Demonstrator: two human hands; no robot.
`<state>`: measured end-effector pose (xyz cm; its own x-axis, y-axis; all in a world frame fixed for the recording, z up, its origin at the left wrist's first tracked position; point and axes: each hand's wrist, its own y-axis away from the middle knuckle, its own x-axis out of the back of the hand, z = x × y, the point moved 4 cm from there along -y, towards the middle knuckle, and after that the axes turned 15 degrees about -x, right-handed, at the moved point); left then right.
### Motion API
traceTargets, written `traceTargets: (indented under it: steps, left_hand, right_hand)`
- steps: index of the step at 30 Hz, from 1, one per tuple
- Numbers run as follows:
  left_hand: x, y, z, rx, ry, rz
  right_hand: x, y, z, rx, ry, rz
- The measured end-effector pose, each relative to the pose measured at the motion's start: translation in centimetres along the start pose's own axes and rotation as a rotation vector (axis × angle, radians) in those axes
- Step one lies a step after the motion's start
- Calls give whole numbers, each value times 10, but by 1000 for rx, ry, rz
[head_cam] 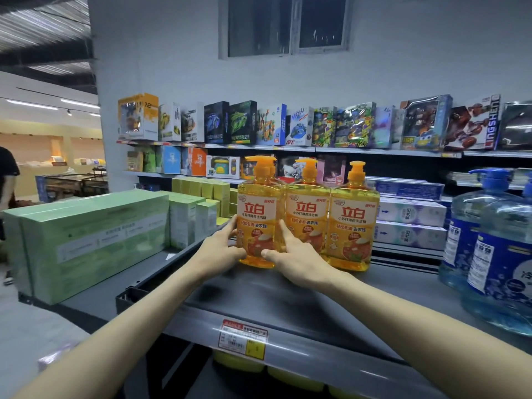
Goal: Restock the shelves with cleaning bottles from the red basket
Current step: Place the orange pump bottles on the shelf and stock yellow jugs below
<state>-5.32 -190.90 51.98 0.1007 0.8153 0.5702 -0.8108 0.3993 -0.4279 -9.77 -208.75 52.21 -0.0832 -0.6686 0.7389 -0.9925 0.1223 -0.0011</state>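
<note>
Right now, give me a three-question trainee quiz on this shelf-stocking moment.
1. True or false: both hands grip the leftmost orange bottle.
2. How many orange pump bottles stand in the front row on the shelf? A) two B) three C) five
3. What stands at the shelf's right end?

Key: 1. True: left hand and right hand hold its sides. 2. B. 3. Large blue bottles.

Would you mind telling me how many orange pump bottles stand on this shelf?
3 clearly: left bottle between both hands, middle bottle, right bottle. A fourth pump peeks behind the left one.
</note>
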Motion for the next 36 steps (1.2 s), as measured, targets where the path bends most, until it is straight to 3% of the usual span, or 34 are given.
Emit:
traceTargets:
  steps: [7,15,26,32,36]
  left_hand:
    - [-12,15,26,-58,-292,-76]
    - [-76,37,95,-98,-433,-224]
    - [-268,112,302,-491,-592,-305]
    - [-385,185,423,-728,-475,-326]
    - [-490,234,481,-813,-366,-502]
  right_hand:
    - [15,17,29,-125,261,8]
    - [76,101,79,-159,589,209]
    - [207,325,212,-370,642,620]
    - [260,468,315,-598,632,730]
    - [280,554,393,-784,617,743]
